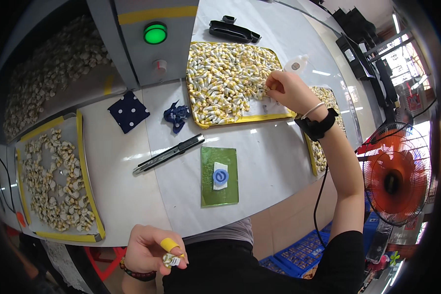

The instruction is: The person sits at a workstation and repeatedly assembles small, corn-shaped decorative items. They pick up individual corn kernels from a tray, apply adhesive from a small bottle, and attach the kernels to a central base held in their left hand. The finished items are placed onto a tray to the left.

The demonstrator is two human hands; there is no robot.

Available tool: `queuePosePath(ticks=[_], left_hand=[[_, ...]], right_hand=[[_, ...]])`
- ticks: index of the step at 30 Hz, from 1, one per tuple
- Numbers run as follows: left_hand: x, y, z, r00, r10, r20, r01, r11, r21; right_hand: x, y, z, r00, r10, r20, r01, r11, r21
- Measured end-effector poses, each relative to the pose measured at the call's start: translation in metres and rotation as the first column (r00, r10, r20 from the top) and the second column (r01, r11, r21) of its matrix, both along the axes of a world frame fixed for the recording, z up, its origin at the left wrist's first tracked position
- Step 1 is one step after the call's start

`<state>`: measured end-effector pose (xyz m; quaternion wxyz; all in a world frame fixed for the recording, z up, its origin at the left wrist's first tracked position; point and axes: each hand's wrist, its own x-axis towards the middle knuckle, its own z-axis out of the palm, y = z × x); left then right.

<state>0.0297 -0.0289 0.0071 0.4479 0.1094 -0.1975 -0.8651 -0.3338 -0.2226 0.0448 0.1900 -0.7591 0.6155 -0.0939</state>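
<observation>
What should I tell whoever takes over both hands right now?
Left hand: low by the lap, yellow finger cot on one finger, pinching one small yellow-and-white part.
Right hand: reaching into the yellow-rimmed tray, fingertips on the pile of small parts.
Left tray: holds scattered parts.
Green mat with blue ring, utility knife: untouched.
Done: one part picked.
Left: centre tray remains nearly full.
</observation>
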Motion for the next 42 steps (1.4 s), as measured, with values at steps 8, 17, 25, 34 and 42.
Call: queuePosePath(ticks=[8, 17, 25, 34, 42], left_hand=[[0.005, 0.005, -0.001, 0.998, 0.043, 0.045, -0.044, 0.999, 0.016], [0.001, 0.006, -0.002, 0.999, 0.033, 0.02, -0.034, 0.998, 0.05], [0.006, 0.007, -0.002, 0.997, 0.072, 0.027, -0.074, 0.993, 0.088], [0.004, 0.002, 0.0, 0.999, 0.029, 0.039, -0.032, 0.997, 0.074], [0.002, 0.003, -0.005, 0.999, -0.011, 0.037, 0.008, 0.996, 0.094]], right_hand=[[0.014, 0.02, 0.005, 1.0, 0.018, -0.019, -0.021, 0.982, -0.186], [0.015, 0.027, -0.009, 0.984, 0.048, -0.169, -0.101, 0.941, -0.322], [0.078, 0.089, 0.027, 0.931, 0.308, 0.197, -0.281, 0.947, -0.157], [0.094, 0.126, 0.009, 0.885, 0.18, 0.429, -0.25, 0.962, 0.111], [0.102, 0.122, -0.001, 0.887, 0.409, 0.213, -0.386, 0.912, -0.142]])
